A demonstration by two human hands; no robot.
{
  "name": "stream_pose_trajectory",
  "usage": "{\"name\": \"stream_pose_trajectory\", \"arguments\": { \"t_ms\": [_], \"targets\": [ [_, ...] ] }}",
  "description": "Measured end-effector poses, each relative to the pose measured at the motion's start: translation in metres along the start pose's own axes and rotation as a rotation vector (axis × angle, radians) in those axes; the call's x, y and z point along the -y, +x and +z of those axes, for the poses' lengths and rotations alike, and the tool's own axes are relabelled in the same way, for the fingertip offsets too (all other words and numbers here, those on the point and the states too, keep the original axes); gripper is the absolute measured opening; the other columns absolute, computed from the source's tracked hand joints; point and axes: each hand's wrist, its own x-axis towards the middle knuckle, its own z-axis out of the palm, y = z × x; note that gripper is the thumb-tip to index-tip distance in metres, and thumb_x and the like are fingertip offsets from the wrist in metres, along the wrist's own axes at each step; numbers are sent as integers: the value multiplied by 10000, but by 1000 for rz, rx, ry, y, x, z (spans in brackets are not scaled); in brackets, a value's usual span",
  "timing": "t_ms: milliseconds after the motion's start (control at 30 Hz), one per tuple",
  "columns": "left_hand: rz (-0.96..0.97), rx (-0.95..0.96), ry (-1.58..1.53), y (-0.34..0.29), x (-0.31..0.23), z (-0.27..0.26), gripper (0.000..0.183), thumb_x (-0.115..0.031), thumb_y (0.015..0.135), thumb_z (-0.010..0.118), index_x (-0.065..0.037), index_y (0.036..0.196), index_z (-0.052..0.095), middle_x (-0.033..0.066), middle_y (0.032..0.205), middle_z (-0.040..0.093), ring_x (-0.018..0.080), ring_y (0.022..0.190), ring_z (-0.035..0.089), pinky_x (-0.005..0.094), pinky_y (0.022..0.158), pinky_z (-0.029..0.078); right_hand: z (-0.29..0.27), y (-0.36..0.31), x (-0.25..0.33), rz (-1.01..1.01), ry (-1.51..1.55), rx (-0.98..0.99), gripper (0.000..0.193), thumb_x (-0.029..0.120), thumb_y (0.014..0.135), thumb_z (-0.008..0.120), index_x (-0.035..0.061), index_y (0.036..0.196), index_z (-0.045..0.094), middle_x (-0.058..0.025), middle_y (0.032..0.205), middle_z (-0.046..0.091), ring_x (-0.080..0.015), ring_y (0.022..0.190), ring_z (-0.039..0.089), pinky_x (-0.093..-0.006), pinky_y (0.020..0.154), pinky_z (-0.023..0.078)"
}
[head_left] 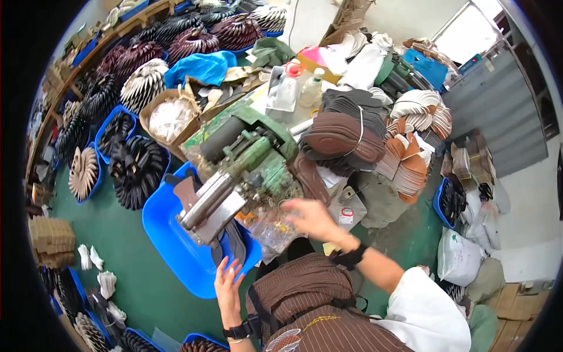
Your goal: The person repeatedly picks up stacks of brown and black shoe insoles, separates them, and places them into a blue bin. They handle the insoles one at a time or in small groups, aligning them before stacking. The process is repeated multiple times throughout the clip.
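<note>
Raised near the front rim of a blue tub [170, 258], my left hand [227, 288] has its fingers apart and holds nothing. My right hand [314, 220] reaches over the cluttered work surface beside a green machine [267, 170]. Its fingers look stretched out, slightly blurred, with nothing visible in them. A metal roller head [212, 202] juts from the machine over the tub. At its end sits a brown sole-shaped piece [186, 193], partly hidden by the metal. Dark strap-like pieces [236, 242] hang or lie in the tub below.
Right of the machine stands a tied stack of brown and black insole pieces [346, 132], with tan bundles [407, 161] beyond. Bottles [312, 88] stand behind. An open carton [170, 120] and blue baskets of fanned pieces [138, 170] are at left on the green floor [123, 234].
</note>
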Motion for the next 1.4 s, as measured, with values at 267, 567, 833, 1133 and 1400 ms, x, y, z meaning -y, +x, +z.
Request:
{"name": "stream_pose_trajectory", "arguments": {
  "t_ms": [267,567,833,1133,1400],
  "targets": [
    [-54,121,126,24,13,85,467,-156,878,608,-49,1304,449,151,1227,561,238,1108,554,355,898,458,-197,67,-117,205,-812,-254,1345,436,502,857,52,1466,0,-305,1458,176,-451,1369,140,-524,1116,142],
    [-82,420,269,94,32,289,697,-194,877,638,-50,1431,241,172,1355,455,232,1203,480,348,961,401,-237,101,-144,53,-585,-95,1125,329,504,839,21,1409,246,-241,1256,475,-366,1220,442,-422,1061,326],
    [166,434,-69,145,52,441,611,-119,808,717,17,1303,385,119,1236,519,196,1099,535,318,937,437,-302,72,-123,-52,91,-129,977,307,511,873,1,1290,368,-219,1167,559,-312,1082,563,-358,949,421],
    [81,266,-124,165,55,460,365,-8,766,688,20,1113,577,73,1039,633,172,921,611,299,827,490,-315,91,-143,-99,362,-410,956,156,518,895,13,1279,336,-144,1148,509,-230,1091,504,-344,952,402],
    [-121,387,-82,175,43,459,377,32,737,687,82,1094,575,104,1118,610,196,1020,578,322,909,455,-408,146,-149,-67,944,-1104,743,257,703,806,-66,1230,392,-134,1124,538,-211,965,553,-332,873,453]
  ]
}}
